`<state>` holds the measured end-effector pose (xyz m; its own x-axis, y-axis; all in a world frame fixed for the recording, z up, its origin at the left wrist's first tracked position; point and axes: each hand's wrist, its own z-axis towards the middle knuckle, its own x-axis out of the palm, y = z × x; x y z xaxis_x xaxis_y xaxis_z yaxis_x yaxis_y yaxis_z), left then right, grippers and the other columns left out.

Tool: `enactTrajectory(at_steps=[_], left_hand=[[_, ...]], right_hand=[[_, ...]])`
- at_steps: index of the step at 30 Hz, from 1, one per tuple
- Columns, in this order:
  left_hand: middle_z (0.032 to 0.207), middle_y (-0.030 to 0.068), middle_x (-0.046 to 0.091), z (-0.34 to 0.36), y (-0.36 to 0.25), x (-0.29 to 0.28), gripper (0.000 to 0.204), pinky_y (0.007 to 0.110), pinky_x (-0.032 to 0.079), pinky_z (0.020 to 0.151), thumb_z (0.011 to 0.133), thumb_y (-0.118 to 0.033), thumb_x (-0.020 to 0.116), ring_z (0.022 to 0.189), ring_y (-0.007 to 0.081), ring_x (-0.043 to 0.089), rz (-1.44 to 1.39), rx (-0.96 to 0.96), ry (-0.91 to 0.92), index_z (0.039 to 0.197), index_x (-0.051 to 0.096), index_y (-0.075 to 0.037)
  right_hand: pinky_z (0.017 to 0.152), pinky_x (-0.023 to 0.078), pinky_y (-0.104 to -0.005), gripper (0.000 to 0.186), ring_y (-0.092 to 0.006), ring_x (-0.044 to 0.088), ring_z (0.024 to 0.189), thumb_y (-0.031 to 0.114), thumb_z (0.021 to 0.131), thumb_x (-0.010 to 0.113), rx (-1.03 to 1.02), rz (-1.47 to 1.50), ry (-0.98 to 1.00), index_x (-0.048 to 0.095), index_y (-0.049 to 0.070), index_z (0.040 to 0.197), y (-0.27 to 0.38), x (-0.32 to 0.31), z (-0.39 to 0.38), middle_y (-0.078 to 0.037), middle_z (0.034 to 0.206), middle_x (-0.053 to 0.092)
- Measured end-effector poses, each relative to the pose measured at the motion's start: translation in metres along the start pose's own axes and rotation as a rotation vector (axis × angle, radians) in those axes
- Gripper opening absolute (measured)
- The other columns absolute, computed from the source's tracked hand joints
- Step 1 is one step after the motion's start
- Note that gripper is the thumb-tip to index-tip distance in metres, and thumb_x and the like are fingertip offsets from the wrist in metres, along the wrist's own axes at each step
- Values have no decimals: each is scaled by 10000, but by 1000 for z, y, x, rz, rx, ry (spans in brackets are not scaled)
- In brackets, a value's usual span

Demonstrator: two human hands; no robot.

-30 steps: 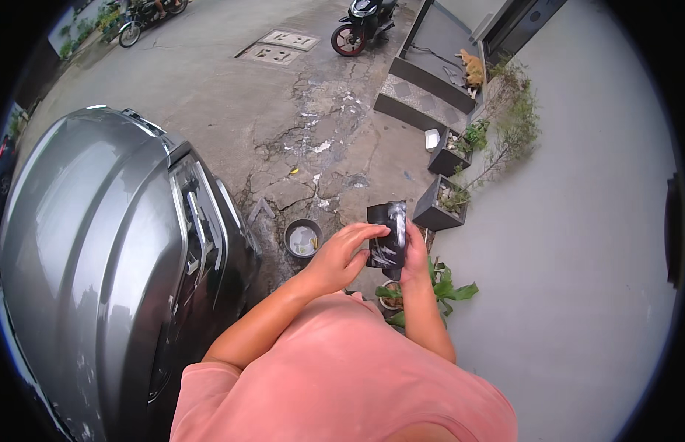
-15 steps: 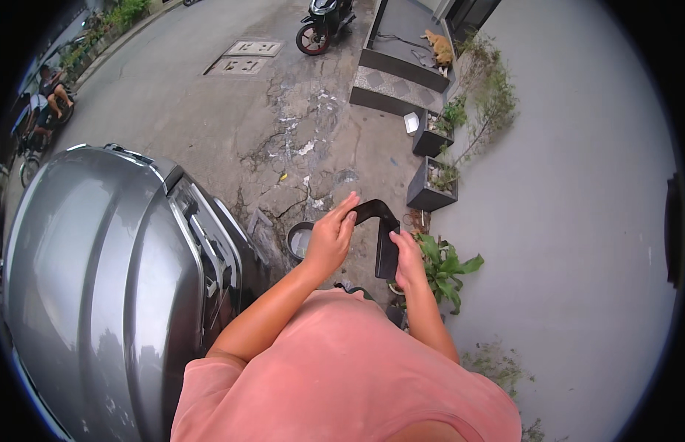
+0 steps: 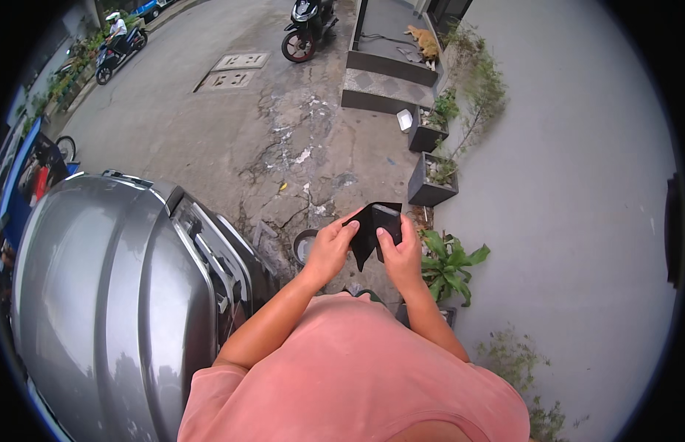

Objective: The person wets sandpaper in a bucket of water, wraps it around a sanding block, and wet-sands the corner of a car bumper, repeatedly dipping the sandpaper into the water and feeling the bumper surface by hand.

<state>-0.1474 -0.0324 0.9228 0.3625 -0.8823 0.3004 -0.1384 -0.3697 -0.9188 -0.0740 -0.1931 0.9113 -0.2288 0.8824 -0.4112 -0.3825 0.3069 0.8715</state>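
In front of my chest I hold a black folding case [image 3: 363, 237], opened out like a small book. My left hand [image 3: 330, 250] pinches its left flap, thumb on the inner face and fingers behind. Around the right panel my right hand [image 3: 401, 254] is closed, its thumb pressed on the inner side. A dark rectangular piece with a greyish upper edge shows on that panel; whether it is a phone I cannot tell. The left flap is tilted, its lower corner pointing down.
A silver-grey vehicle [image 3: 110, 295] stands close on my left. Along the pale wall [image 3: 571, 184] on my right are planters [image 3: 433, 180] and a leafy plant [image 3: 453, 269]. A round basin [image 3: 304, 247] lies on cracked concrete. Ahead are a parked motorbike [image 3: 304, 33], steps [image 3: 386, 90] and an orange animal [image 3: 423, 43].
My left hand has gone from flat, extended fingers beside the flap to pinching it. The case now faces me spread open. A rider and a blue vehicle have appeared at the left.
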Motion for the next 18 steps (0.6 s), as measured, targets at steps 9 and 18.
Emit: enactTrajectory(at_steps=[9,18], left_hand=[[1089,-26,685,-12,-8,-5,479,208,430,688,1095,-323,504,840,37,534,200,193,103,1484,578,-53],[1145,21,627,2,-4,-7,420,233,519,786,982,-120,722,951,75,600,-177,151,121,1385,656,-20]], right_hand=[[932,513,-348,388,-214,649,1040,108,954,697,83,227,74,571,-29,1294,12,4,5,-128,1150,664],[1165,359,-429,703,-345,459,1378,100,956,653,-280,-22,57,359,11,1589,13,1,5,-241,1512,397]])
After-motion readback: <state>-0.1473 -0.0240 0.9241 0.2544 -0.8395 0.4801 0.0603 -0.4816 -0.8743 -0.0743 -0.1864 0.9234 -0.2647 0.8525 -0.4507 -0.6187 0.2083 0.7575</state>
